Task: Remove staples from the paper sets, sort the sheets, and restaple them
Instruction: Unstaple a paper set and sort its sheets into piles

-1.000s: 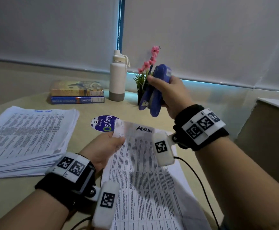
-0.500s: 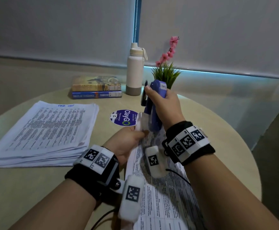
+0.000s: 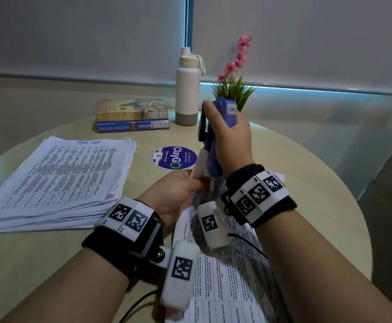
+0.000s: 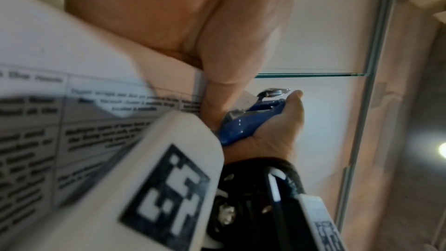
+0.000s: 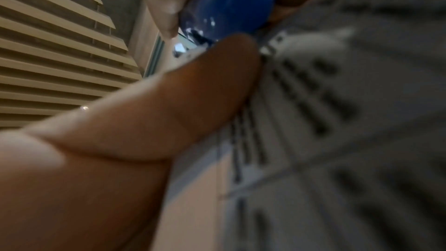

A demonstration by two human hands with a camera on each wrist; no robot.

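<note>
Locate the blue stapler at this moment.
In the head view, the blue stapler is held upright in the right hand, above the table, its lower end at the paper set corner pinched by the left hand.

Both forearms reach forward side by side, the left hand point(image 3: 178, 194) pinching the lifted corner of a paper set point(image 3: 225, 271) while the right hand point(image 3: 231, 141), raised just above it, curls around an upright blue stapler point(image 3: 213, 145).

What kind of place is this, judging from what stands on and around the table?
Probably an office or meeting room: a round pale wooden table bears a thick stack of printed paper sheets and a round blue "ClayGo" clean-up sticker, with grey roller blinds behind.
</note>
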